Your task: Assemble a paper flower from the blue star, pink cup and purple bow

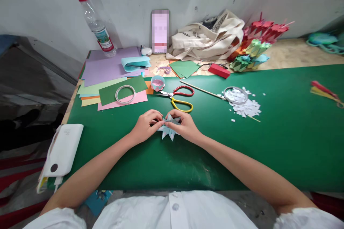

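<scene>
Between my two hands is a pale blue folded paper star (169, 135) with several points and pinkish patches. My left hand (146, 125) pinches its upper left edge, thumb and fingers together. From the other side my right hand (185, 125) grips its upper right part, the thumb lying over the paper. The fingers hide part of the star's top. Just beyond the hands lie scissors (172, 95), spread apart, with one red and one yellow handle. Behind their blades sits a small blue and pink paper cup (157, 83).
Coloured paper sheets (107, 68) and a tape ring (125, 94) lie left. A thin stick (201, 89) points toward white paper scraps (248, 108) under another ring. At the back stand a bottle (100, 32), phone (160, 31), cloth bag (206, 41) and folded paper pieces (255, 44). A power bank (64, 150) rests at left.
</scene>
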`<control>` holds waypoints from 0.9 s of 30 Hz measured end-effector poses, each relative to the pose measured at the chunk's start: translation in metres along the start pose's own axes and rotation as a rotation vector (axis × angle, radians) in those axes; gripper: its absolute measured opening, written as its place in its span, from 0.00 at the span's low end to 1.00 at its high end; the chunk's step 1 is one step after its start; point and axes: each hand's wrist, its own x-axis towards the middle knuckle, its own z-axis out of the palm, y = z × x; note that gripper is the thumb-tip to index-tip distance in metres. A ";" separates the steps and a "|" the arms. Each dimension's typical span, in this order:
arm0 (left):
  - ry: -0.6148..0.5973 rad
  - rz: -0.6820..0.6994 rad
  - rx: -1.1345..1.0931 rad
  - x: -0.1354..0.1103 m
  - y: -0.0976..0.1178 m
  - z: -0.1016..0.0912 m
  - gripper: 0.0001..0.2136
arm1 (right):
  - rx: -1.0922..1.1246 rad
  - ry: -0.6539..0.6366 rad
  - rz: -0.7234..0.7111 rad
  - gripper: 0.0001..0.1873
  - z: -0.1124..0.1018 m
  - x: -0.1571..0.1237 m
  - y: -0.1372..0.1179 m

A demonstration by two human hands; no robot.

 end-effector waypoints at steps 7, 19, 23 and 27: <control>-0.140 0.097 0.133 0.002 0.000 -0.007 0.10 | -0.100 -0.045 -0.078 0.08 0.001 -0.003 0.003; -0.233 0.170 0.238 0.000 0.000 -0.007 0.09 | -0.142 -0.090 -0.118 0.07 0.000 -0.003 0.001; -0.222 0.171 0.246 0.000 -0.001 -0.005 0.08 | -0.152 -0.090 -0.119 0.07 0.001 -0.004 0.002; -0.221 0.174 0.242 0.000 -0.001 -0.005 0.08 | -0.153 -0.087 -0.124 0.07 0.001 -0.003 0.004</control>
